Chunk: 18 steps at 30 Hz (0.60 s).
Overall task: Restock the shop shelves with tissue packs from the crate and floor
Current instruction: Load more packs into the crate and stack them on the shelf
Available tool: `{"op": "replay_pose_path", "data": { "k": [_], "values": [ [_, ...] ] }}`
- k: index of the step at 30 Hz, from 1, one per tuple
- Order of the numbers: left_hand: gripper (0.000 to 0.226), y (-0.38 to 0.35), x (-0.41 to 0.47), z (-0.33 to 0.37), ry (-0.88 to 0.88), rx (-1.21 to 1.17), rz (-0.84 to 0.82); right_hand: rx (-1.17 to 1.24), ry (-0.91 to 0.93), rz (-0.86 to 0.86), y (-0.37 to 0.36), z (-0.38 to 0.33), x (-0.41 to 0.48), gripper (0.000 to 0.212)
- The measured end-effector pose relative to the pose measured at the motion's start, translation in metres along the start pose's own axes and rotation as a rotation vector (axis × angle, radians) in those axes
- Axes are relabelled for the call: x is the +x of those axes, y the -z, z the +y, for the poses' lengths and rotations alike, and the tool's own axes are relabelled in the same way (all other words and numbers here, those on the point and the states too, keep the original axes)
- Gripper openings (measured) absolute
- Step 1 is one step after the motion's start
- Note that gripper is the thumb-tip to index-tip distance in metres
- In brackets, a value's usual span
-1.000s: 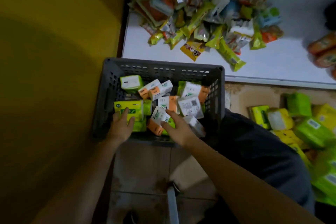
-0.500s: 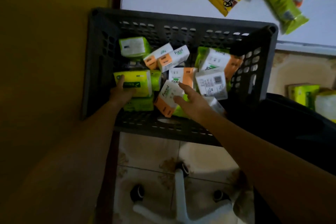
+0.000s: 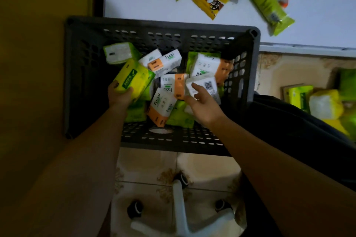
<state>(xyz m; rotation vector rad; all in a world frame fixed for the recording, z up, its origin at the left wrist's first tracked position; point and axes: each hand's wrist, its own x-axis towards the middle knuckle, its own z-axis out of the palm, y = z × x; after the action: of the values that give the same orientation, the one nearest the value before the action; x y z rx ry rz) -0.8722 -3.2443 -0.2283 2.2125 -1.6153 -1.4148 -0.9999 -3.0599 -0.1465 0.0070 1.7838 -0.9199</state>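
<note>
A dark grey plastic crate [image 3: 248, 67] stands on the tiled floor, holding several tissue packs, some white and orange, some green and yellow. My left hand [image 3: 119, 96] grips a yellow-green tissue pack [image 3: 133, 79] at its near end, tilted up above the others on the crate's left side. My right hand [image 3: 202, 106] reaches in on the right, its fingers curling on a white pack with a barcode [image 3: 206, 85]. A white-orange "Facial" pack [image 3: 163, 106] lies between my hands.
A white shelf [image 3: 146, 7] behind the crate carries green and yellow snack bags [image 3: 269, 7]. More green and yellow tissue packs [image 3: 325, 104] lie on the floor at the right. A yellow wall stands at the left. A white stool leg [image 3: 181, 208] is below me.
My left hand has lifted the yellow-green pack and tilted it up. My right hand moved right, off the white-orange pack and onto the barcode pack. The view moved closer to the crate.
</note>
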Motion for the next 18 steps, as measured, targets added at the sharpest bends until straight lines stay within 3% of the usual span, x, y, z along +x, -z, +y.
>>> {"op": "replay_pose_path", "data": {
  "k": [5, 10, 18],
  "values": [
    [0.057, 0.005, -0.037, 0.015, -0.004, -0.204, -0.028, -0.069, 0.054, -0.004, 0.015, -0.016, -0.027, 0.054],
    [0.059, 0.015, -0.118, 0.055, -0.029, -0.411, -0.222, -0.165, 0.171, 0.056, 0.044, -0.048, -0.084, 0.055],
    [0.058, 0.062, -0.252, 0.135, -0.426, -0.39, -0.665, -0.228, 0.516, 0.332, 0.102, -0.094, -0.22, 0.057]
  ]
}}
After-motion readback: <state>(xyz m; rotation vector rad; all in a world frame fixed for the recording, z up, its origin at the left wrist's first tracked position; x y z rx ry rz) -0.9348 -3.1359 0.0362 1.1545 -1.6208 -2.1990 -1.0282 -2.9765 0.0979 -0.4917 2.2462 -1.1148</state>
